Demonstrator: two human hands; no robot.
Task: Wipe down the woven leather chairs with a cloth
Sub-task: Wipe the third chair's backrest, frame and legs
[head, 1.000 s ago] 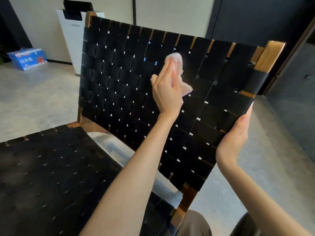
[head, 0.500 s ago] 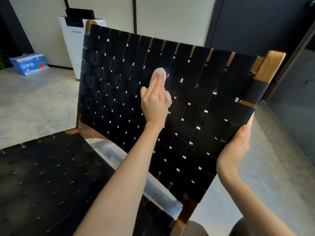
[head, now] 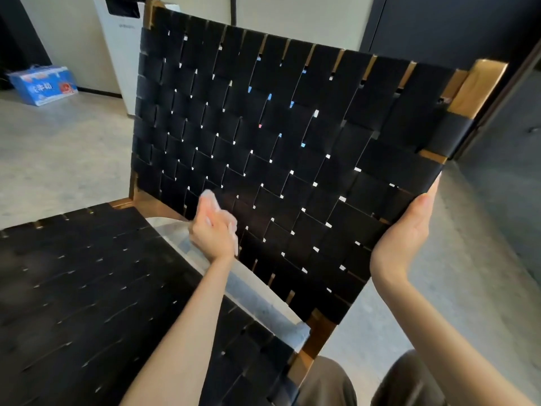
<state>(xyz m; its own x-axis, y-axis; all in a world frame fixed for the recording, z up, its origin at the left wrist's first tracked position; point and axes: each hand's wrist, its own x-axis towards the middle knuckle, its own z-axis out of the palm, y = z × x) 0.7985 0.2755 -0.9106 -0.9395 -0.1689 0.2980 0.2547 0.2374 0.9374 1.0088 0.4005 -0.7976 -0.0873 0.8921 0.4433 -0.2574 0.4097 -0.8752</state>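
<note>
at the far left a blue carton (head: 44, 86) sits on the grey floor (head: 73, 148), against the wall. just right of it stands a white appliance (head: 120, 54), partly hidden behind the chair's top corner. the woven seat (head: 87, 288) of black straps fills the lower left of the view.

the left hand (head: 213, 232) reaches across the seat to the lower left part of the backrest (head: 278, 156). it has the pale cloth (head: 209, 200) under its fingers, against the black weave just above the bottom rail. the cloth shows past the fingertips and along the hand's right side. this hand is blurred, so i cannot tell whether its fingers lie flat or curl round the cloth.

the backrest stands upright and angled, with small gaps of light between its straps. the right hand (head: 407, 230) grips its right edge low down, thumb lying along the front of the edge and fingers out of sight behind it. above that hand the wooden frame corner (head: 477, 86) sticks out bare. behind it is a dark wall (head: 453, 24).
</note>
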